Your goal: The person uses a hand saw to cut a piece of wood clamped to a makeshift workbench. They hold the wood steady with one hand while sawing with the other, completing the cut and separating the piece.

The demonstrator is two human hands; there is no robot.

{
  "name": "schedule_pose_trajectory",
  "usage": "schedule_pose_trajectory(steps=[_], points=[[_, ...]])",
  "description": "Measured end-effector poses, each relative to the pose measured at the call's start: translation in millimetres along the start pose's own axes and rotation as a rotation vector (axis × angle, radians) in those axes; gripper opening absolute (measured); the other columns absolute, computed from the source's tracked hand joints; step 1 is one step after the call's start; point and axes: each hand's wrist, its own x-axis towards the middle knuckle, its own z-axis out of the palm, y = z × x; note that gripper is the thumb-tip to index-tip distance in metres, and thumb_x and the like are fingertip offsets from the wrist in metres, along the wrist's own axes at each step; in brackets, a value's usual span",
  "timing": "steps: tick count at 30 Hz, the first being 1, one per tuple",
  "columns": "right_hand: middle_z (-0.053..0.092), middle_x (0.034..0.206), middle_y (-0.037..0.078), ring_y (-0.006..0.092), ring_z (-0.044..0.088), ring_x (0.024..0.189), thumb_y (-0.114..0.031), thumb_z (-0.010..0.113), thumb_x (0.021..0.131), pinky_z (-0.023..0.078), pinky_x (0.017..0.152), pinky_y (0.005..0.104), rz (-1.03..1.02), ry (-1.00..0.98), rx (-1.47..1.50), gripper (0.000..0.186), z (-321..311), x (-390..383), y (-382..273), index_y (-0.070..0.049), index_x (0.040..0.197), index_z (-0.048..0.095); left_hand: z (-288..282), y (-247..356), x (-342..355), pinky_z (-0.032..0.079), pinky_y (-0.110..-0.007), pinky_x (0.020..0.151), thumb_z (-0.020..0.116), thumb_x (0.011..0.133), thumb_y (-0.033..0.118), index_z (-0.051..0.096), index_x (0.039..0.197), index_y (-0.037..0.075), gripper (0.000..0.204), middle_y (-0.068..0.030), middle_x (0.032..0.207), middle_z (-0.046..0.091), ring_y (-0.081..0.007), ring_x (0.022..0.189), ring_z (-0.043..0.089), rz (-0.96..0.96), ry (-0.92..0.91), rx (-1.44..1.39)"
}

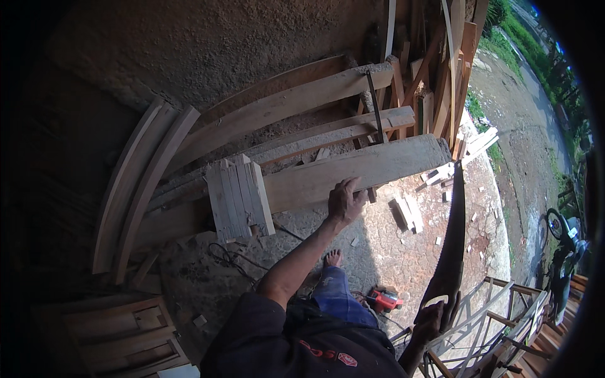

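My right hand (431,319) is closed round the handle of a handsaw (450,252). Its long dark blade points away from me, the tip close to the right end of a thick plank (378,160). At the near edge of that plank is my left hand (344,205), its fingers bent; whether anything small sits between them I cannot make out. Just right of those fingers a small brown wood piece (372,194) shows below the plank. Left of the hand, a stack of short pale wood pieces (234,199) lies across the plank.
Behind the plank run more long boards (283,101), with a dark metal bar (376,107) across them. Tall timber (450,75) leans at the back right. Offcuts (409,213) and a red power tool (384,298) lie on the floor; cables (236,261) trail there. A wooden frame (513,315) stands right.
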Motion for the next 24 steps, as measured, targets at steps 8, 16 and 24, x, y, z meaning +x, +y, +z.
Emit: schedule_pose_trajectory(steps=[8, 16, 24], points=[[0.053, 0.074, 0.0, 0.0044, 0.045, 0.052, -0.012, 0.055, 0.099, 0.035, 0.046, 0.0206, 0.542, -0.165, 0.634, 0.038, 22.7, 11.3, 7.2, 0.005, 0.132, 0.05, -125.7, -109.3, -70.3, 0.013, -0.056, 0.118, 0.061, 0.091, 0.038, 0.031, 0.151, 0.001, 0.077, -0.028, 0.158, 0.019, -0.0431, 0.148, 0.012, -0.481, 0.091, 0.813], [0.049, 0.066, 0.0, 0.0053, 0.044, 0.051, -0.011, 0.055, 0.093, 0.034, 0.045, 0.0226, 0.299, -0.137, 0.53, 0.049, 37.4, 21.9, -65.8, 0.005, 0.138, 0.047, -124.8, -96.4, -72.4, 0.026, -0.046, 0.118, 0.067, 0.088, 0.021, 0.037, 0.146, -0.001, 0.069, -0.0222, 0.155, 0.026, -0.0391, 0.146, 0.022, -0.278, 0.119, 0.591], [0.049, 0.064, 0.0, 0.0053, 0.045, 0.052, -0.012, 0.057, 0.089, 0.034, 0.047, 0.0227, 0.261, -0.127, 0.474, 0.055, 32.0, 8.2, -76.0, 0.006, 0.14, 0.046, -88.0, -116.6, -59.0, 0.029, -0.048, 0.116, 0.069, 0.084, 0.035, 0.013, 0.153, -0.003, 0.096, -0.0295, 0.155, 0.021, -0.044, 0.145, 0.021, -0.715, 0.137, 0.366]])
